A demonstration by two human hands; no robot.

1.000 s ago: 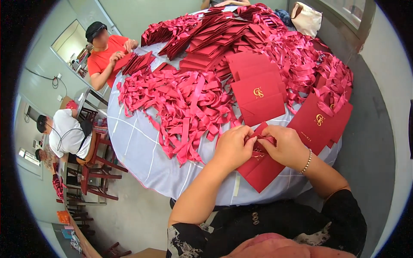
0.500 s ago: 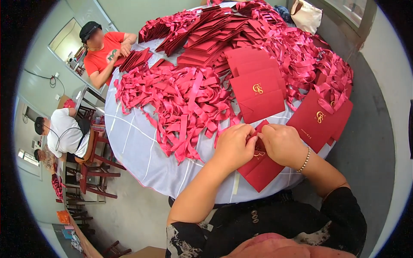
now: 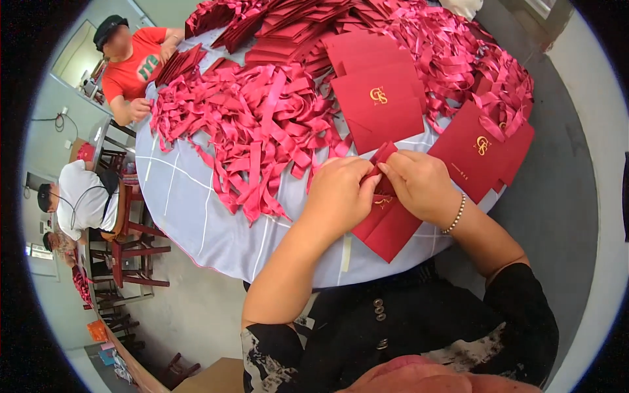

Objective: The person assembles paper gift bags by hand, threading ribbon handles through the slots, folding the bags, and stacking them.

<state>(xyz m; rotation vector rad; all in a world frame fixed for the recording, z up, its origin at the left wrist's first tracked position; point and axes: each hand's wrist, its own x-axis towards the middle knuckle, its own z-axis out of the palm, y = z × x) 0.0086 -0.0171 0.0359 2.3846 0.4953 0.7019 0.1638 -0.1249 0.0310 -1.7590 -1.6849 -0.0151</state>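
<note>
Both my hands are at the near edge of the table, close together over a dark red paper bag (image 3: 388, 237) with gold print. My left hand (image 3: 342, 191) pinches its top edge between thumb and fingers. The fingers of my right hand (image 3: 422, 185) are closed on the same edge, just beside the left thumb. Whether a ribbon is between my fingertips is hidden. Beyond my hands lies an overlapping stack of flat red bags (image 3: 383, 121). More red bags (image 3: 475, 157) lie to the right. A loose heap of pink-red ribbons (image 3: 262, 124) spreads to the left.
The round table has a pale checked cloth (image 3: 196, 219). Piles of red bags (image 3: 288, 33) and more ribbons (image 3: 432, 52) cover its far side. Across at the left, a person in an orange-red shirt (image 3: 139, 62) handles red bags. Dark stools (image 3: 134, 259) and a seated person in white (image 3: 88, 196) are further left.
My view has shifted, so the table sits higher and further left. Both my hands keep their pinch on the bag. The person across has moved one hand down beside the ribbon heap.
</note>
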